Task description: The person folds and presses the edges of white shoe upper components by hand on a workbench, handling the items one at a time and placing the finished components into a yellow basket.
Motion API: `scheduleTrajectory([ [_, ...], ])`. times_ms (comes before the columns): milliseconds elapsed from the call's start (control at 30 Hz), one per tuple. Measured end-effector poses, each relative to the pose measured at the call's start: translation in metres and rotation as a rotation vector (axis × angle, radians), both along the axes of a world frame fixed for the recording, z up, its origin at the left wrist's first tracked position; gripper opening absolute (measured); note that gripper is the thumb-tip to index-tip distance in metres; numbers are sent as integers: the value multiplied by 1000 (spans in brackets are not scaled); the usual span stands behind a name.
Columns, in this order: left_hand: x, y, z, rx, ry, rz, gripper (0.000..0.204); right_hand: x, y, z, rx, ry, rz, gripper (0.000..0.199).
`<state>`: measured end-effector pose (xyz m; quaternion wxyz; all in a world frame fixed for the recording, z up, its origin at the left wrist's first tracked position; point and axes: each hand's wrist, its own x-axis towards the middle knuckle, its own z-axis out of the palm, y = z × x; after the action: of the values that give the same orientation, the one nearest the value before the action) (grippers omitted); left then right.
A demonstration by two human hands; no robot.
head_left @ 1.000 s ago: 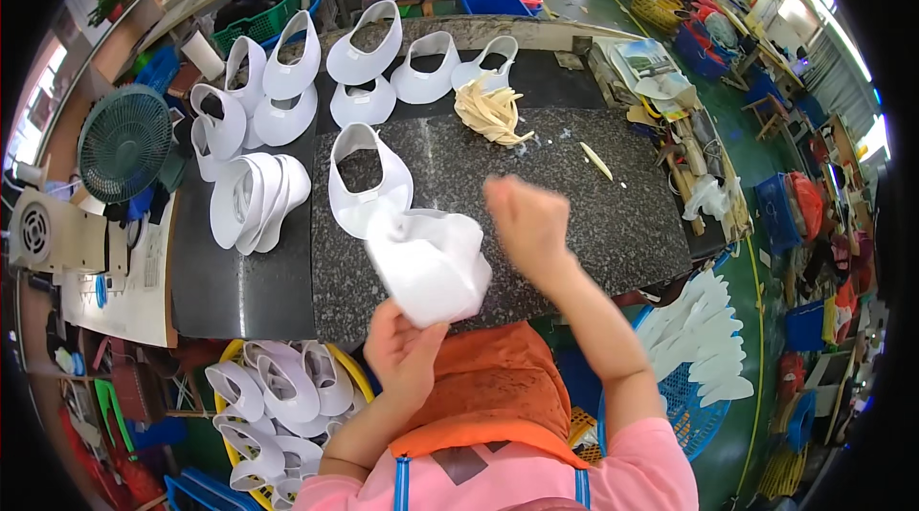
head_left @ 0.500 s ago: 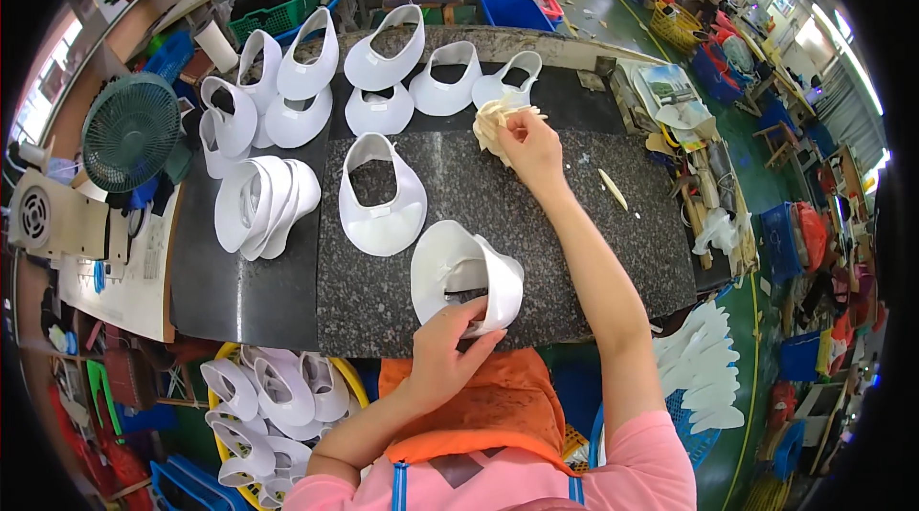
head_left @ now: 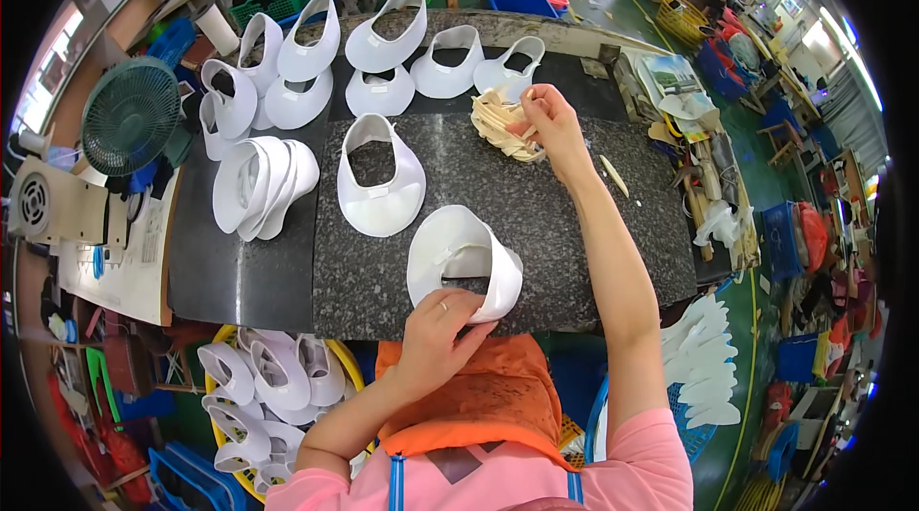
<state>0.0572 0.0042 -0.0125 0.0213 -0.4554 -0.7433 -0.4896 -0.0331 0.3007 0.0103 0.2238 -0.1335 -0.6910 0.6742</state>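
A white shoe upper (head_left: 445, 250) stands at the front edge of the dark stone-topped table, its opening toward me. My left hand (head_left: 442, 331) is closed on its near rim, thumb and fingers around the edge. My right hand (head_left: 558, 133) is pinched above the right side of a heap of thin beige strips (head_left: 498, 123), and one strip seems to be between the fingertips. Beyond my left hand, another white upper (head_left: 391, 207) lies flat. A single beige strip (head_left: 615, 176) rests right of the heap.
Several white uppers (head_left: 447, 80) line the table's far side, and a nested stack (head_left: 263, 188) sits left. A yellow-rimmed basket (head_left: 354, 367) holds more below. At left stands a green fan (head_left: 131, 116); clutter (head_left: 708, 190) edges the right side. White flat pieces (head_left: 704, 358) hang at lower right.
My right hand has come up out of the beige heap and shifted slightly right, fingers still pinched. The left hand keeps hold of the upper. The whole view has shifted a little.
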Motion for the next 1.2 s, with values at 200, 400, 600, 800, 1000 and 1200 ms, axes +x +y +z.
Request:
scheduleTrajectory([
  [200,8,-4,-3,-10,42,-34,29,11,5,-13,542,260,-351,26],
  [400,-1,13,0,-397,542,73,37,96,-53,66,254,55,-105,37],
  [600,4,15,-17,-420,589,36,35,154,-111,52,645,-287,486,16],
  [800,8,3,-16,-406,573,-11,41,134,-127,20,1005,-371,243,6],
  [1000,14,-4,-18,-365,524,-54,40,138,-137,11,1190,-322,226,4],
  [1200,10,-5,-15,-390,525,-88,39,133,-137,7,1236,-363,239,5],
])
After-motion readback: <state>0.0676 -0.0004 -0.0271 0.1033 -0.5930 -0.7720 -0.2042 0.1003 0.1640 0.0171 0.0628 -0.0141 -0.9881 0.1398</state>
